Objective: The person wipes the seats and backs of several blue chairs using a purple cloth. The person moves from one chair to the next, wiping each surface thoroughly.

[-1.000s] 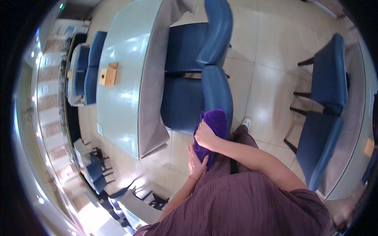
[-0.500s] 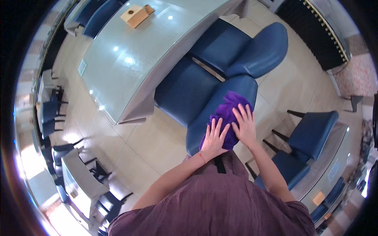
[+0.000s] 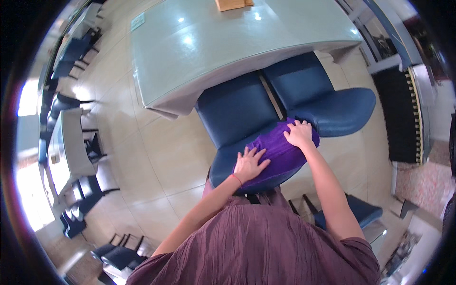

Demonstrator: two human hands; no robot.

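A purple cloth (image 3: 280, 154) lies spread over the top of a dark blue padded chair's backrest (image 3: 221, 166), right in front of me. My left hand (image 3: 250, 166) rests on the cloth's left part, palm down, with its fingers spread. Farther right, my right hand (image 3: 300, 134) presses on the cloth near its right end; its fingers are apart and a little bent. The cloth hides much of the backrest, while the chair's seat (image 3: 240, 109) shows beyond it.
A second blue chair (image 3: 344, 111) stands close on the right. Both seats face a long glass-topped table (image 3: 228, 42) with a cloth skirt and a wooden box (image 3: 230, 4). Behind me at right is another blue chair (image 3: 363, 211). More tables and chairs (image 3: 71, 142) stand at left.
The bunched cloth is now spread wider along the backrest. My hands have moved apart, the right one toward the neighbouring chair. The view has turned, so the table lies more squarely ahead.
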